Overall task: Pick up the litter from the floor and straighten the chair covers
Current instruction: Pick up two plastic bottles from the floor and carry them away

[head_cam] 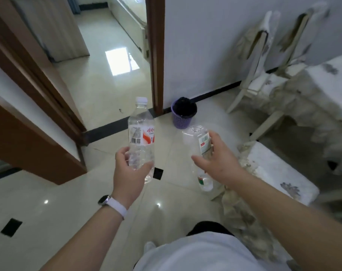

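Bottle (140, 132) in left hand (130, 174), open floor (166, 139) reaching basket (180, 120).

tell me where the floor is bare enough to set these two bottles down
Bare tile lies between the brown door and the purple bin, and across the lower left floor around the black inlay square. The doorway floor beyond is open too. Crowded: the right side, where chairs and crumpled covers spill onto the floor beside the right hand.
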